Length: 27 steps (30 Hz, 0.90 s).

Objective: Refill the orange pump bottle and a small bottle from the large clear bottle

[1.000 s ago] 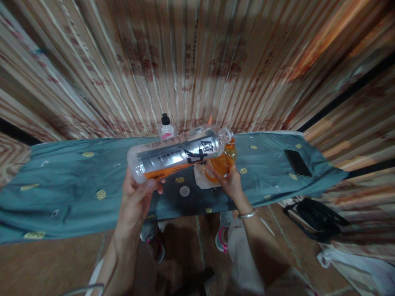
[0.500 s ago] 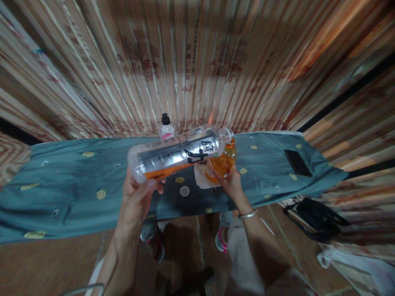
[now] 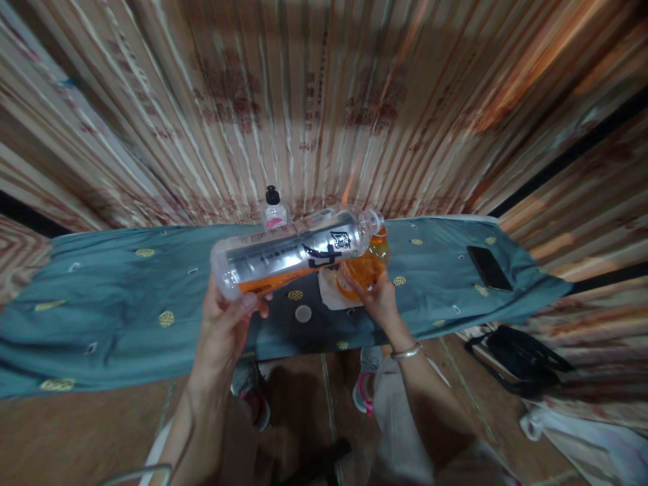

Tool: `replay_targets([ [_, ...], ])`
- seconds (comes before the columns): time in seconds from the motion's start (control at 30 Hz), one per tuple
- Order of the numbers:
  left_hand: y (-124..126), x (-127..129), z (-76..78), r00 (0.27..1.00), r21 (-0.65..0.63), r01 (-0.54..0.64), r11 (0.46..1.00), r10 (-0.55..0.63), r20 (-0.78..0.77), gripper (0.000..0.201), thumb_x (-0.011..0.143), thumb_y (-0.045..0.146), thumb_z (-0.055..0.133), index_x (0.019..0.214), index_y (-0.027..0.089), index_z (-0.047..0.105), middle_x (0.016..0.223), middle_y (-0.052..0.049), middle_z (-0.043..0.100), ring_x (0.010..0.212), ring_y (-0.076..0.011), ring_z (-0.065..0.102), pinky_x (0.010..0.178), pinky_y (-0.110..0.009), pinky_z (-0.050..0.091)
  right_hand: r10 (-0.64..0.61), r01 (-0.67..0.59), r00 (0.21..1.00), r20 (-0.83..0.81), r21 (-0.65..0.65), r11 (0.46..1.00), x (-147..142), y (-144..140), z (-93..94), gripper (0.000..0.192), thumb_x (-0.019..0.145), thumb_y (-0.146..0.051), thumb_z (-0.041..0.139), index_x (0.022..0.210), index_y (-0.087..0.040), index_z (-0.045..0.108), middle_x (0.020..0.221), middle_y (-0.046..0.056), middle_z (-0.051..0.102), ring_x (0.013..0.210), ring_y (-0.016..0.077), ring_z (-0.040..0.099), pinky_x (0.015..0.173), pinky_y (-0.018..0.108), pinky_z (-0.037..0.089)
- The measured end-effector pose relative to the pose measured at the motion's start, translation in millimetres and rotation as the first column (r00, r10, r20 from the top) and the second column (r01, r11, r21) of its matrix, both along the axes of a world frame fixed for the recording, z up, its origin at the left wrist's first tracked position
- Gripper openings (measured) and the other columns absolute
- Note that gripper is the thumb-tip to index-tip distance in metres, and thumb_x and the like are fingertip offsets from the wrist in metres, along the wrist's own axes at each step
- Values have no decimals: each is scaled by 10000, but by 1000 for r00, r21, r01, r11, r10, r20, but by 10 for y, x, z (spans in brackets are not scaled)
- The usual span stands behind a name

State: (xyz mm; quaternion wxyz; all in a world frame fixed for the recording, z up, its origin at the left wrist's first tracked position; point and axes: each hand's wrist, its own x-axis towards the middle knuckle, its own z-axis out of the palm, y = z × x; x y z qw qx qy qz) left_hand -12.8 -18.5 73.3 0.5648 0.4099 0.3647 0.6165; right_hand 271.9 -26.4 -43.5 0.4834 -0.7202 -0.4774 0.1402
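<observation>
The left hand (image 3: 227, 317) grips the base of a large bottle (image 3: 296, 253), tipped nearly flat, its open mouth over a smaller bottle (image 3: 365, 266) of orange drink. The right hand (image 3: 379, 300) wraps that one, apparently standing on a napkin (image 3: 329, 290). Just beyond the left hand's fingertips lies a white cap (image 3: 302, 313) on the blue cloth (image 3: 126, 304); well right of the right hand, a phone (image 3: 489, 267).
</observation>
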Motion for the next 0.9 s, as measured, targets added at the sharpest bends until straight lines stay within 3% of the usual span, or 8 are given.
replay_targets([
  [0.37,-14,-4,17,1000,-11,6,1000,-6,-20,585,625,309,918,1174,256,724,847,-28,729,646,-194,677,452,-259,492,11,-11,1000,23,1,1000,18,3,-34,867,730,-727,781,1341,-140,598,1150,227,803,1022,399,798,833,483,647],
  [0.67,6,-9,-19,1000,-14,-7,1000,7,-15,520,609,315,909,1096,251,738,827,-37,737,624,-205,673,435,-271,483,6,-6,1000,3,7,1000,2,-4,-1,798,720,-711,799,1294,-190,608,1115,182,817,1009,393,801,829,495,647],
  [0.9,6,-5,-15,1000,-2,-5,1000,5,-16,535,612,317,911,1111,253,728,831,-36,731,616,-198,665,432,-265,472,17,-17,1000,-3,10,1000,-9,-3,36,826,722,-752,763,1281,-165,607,1140,211,804,1044,405,789,868,511,638],
])
